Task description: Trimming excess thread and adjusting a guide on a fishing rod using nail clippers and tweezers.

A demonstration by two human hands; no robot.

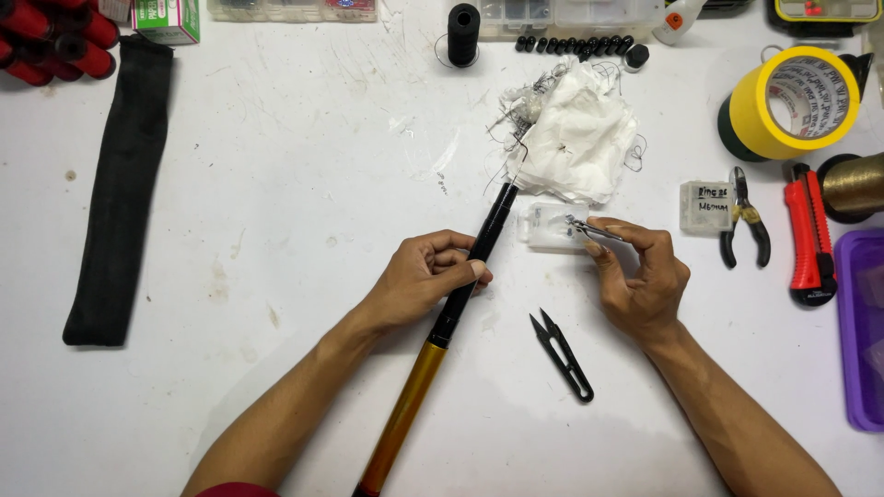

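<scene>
Far left of frame: long black cloth sleeve [120, 198] lying flat, untouched. Centre: left hand [425, 276] clenched around the black upper section of a fishing rod [465, 281], thumb over the top; the rod runs from the gold butt at bottom centre up to its tip near a crumpled white tissue [582, 133]. Right of centre: right hand [640, 276] pinches a small metal guide ring [582, 227] between thumb and forefinger, over a small clear plastic box [551, 227]. Black thread snips [562, 354] lie below, pliers [744, 228] and yellow tape roll [796, 101] at right.

Risk, as judged: the pinch is fingertip-only; the ring could slip and vanish among the loose thread scraps. The rod could roll if the left grip eases.
</scene>
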